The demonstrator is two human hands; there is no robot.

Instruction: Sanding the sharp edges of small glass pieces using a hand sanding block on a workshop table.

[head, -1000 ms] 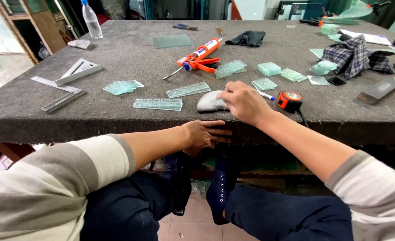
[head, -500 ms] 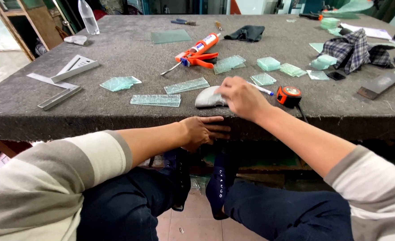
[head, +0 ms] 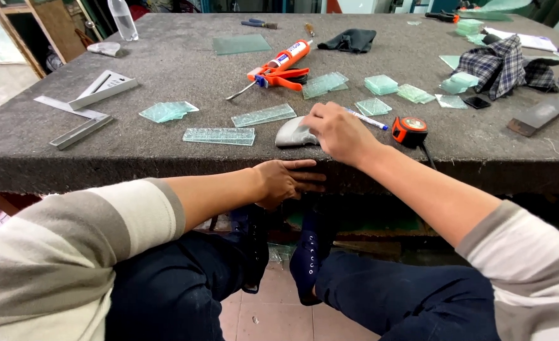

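My right hand (head: 337, 131) curls loosely over a smooth grey rounded block (head: 294, 134) on the felt-covered table (head: 166, 151), near its front edge. My left hand (head: 282, 180) lies flat, fingers extended, against that fuzzy edge, holding nothing; ribbed glass strips (head: 219, 136) lie nearby.

The right part of the grey stone (head: 295, 134) is covered by the right hand (head: 337, 131), so the grip on it cannot be judged. The palm of the left hand (head: 284, 181) is pressed to the table edge (head: 166, 169) and is not seen. The bottle (head: 123, 19) is cut off by the top edge of the picture, as are the tools at the far right corner. The small items behind the plaid cloth (head: 503, 63) are too small to be told.
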